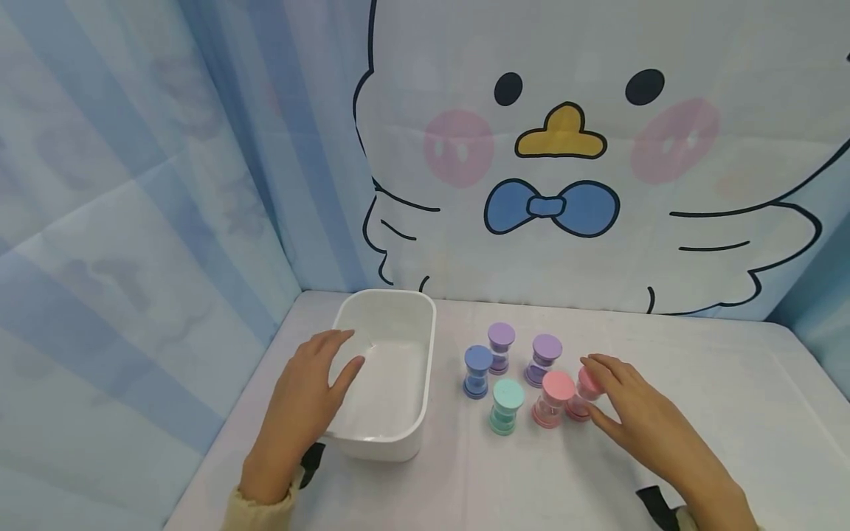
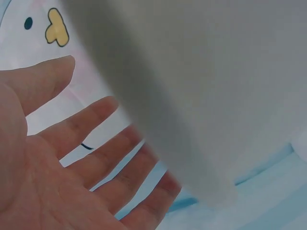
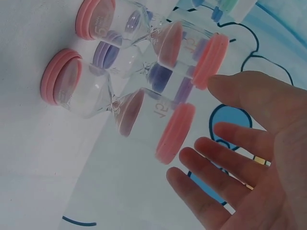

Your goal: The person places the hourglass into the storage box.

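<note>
Over the near left side of a white plastic tub (image 1: pixel 398 435) hovers my left hand (image 1: pixel 308 387), its fingers spread and holding nothing. Beside the right pink sand timer (image 1: pixel 579 405) is my right hand (image 1: pixel 640 417), thumb and fingers apart around its cap. In the right wrist view the fingertips are close to the pink cap (image 3: pixel 175 134), and the thumb overlaps the other pink sand timer (image 3: pixel 211 60). That left pink timer (image 1: pixel 550 413) stands upright next to it, with pink sand inside both.
Left of the pink timers stand a mint sand timer (image 1: pixel 507 409), a blue one (image 1: pixel 477 372) and two purple ones (image 1: pixel 501 346), all upright on the white table (image 1: pixel 478 487). A cartoon-printed curtain (image 1: pixel 564 265) hangs behind the table, and a blue-striped curtain (image 1: pixel 133 295) on the left.
</note>
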A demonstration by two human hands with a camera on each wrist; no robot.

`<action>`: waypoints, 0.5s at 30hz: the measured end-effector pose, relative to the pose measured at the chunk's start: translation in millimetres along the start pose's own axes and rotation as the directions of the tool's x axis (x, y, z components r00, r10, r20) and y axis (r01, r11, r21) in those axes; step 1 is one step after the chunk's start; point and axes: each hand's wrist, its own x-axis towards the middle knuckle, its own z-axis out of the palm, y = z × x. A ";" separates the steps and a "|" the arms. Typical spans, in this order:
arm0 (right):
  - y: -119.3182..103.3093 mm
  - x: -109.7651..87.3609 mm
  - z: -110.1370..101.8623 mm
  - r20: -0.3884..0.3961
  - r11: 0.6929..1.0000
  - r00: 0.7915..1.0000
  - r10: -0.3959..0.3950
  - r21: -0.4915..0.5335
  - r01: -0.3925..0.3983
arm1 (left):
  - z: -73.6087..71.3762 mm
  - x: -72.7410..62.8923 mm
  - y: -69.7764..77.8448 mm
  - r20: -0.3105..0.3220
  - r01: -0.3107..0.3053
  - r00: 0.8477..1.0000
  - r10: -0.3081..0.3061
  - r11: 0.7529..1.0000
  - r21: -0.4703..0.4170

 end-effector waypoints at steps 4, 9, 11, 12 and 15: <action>0.5 0.2 -0.2 0.008 1.000 1.000 0.007 0.003 -0.007 | -2.5 -0.7 -10.6 -0.004 0.019 1.000 -0.020 1.000 -0.014; 1.2 1.3 -1.6 0.019 1.000 1.000 0.021 0.013 -0.021 | -4.8 -3.7 -22.0 0.012 0.072 0.997 -0.071 0.996 -0.045; 1.8 1.3 -1.7 0.015 1.000 1.000 0.018 0.018 -0.018 | -5.1 -5.0 -25.7 0.014 0.086 0.996 -0.085 0.995 -0.056; 2.1 1.2 -1.5 0.012 1.000 1.000 0.015 0.019 -0.015 | -5.1 -5.4 -27.5 0.013 0.090 0.996 -0.089 0.994 -0.058; 2.5 0.6 -0.5 0.006 1.000 1.000 0.012 0.021 -0.012 | -4.7 -6.1 -32.2 0.006 0.095 0.995 -0.095 0.993 -0.072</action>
